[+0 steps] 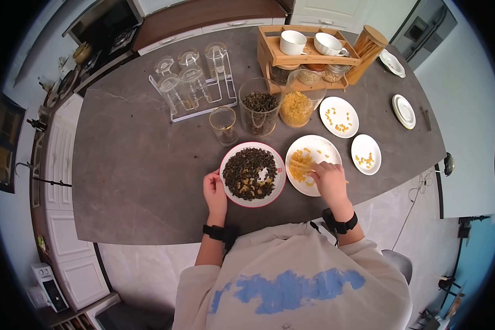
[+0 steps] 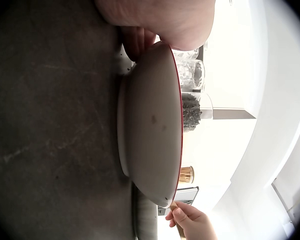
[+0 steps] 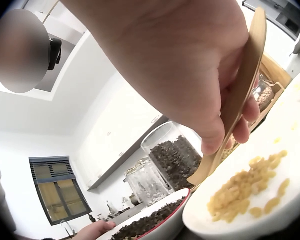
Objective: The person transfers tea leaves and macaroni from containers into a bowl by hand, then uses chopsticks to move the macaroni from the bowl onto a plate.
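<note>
In the head view, my right hand (image 1: 331,181) grips light wooden tongs (image 1: 301,166) over a white plate (image 1: 334,156) of small yellow pieces. The right wrist view shows the tongs (image 3: 240,95) between thumb and fingers, tips low by the plate's rim, close to the yellow pieces (image 3: 250,185). My left hand (image 1: 215,193) holds the left rim of a white, red-rimmed bowl (image 1: 280,190), its fingers against the outer wall (image 2: 152,120). Dark, dry bits like tea leaves (image 1: 242,168) fill the bowl, with some yellow pieces among them. The two dishes stand side by side.
Behind the dishes stand a glass jar of dark bits (image 1: 260,113), a jar of yellow pieces (image 1: 298,110) and an empty-looking glass (image 1: 224,126). Glasses hang on a white rack (image 1: 203,113). A wooden shelf (image 1: 269,49) bears cups. Smaller plates (image 1: 340,104) lie to the right.
</note>
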`<control>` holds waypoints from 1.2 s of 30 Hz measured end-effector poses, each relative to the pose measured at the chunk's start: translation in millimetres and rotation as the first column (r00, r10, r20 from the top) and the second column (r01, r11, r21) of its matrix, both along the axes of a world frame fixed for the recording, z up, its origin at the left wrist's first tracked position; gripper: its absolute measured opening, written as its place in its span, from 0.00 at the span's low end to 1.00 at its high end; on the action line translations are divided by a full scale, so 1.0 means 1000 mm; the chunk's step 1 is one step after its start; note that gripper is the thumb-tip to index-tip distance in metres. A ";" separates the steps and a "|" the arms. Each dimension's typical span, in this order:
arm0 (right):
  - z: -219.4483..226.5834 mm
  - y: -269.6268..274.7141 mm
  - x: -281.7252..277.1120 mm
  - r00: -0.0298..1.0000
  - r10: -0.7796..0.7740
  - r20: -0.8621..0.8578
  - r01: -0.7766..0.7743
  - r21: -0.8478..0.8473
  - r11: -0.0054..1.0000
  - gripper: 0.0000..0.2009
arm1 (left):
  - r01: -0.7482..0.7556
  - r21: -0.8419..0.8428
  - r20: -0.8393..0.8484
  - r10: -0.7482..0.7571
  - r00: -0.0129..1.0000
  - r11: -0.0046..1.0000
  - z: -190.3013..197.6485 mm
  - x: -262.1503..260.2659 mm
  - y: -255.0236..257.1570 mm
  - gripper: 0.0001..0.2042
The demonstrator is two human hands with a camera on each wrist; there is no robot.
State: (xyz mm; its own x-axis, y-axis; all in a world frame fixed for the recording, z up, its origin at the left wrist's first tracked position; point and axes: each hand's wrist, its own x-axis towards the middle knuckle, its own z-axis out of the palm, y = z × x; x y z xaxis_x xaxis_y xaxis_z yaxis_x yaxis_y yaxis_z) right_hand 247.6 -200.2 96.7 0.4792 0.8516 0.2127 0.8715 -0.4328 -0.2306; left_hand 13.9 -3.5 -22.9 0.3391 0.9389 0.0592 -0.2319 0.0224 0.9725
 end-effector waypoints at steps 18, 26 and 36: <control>-0.004 0.035 -0.028 0.954 0.272 0.127 -0.260 -0.105 0.960 0.08 | -0.008 0.012 0.019 0.007 1.000 1.000 0.002 0.001 -0.001 0.03; -0.001 0.047 -0.027 0.918 0.311 0.248 -0.300 -0.080 0.950 0.07 | -0.008 0.003 0.011 0.007 1.000 1.000 0.003 0.001 -0.001 0.03; -0.008 0.049 -0.031 0.902 0.341 0.266 -0.331 -0.084 0.940 0.06 | -0.006 0.023 0.004 0.006 1.000 1.000 0.003 0.001 -0.001 0.03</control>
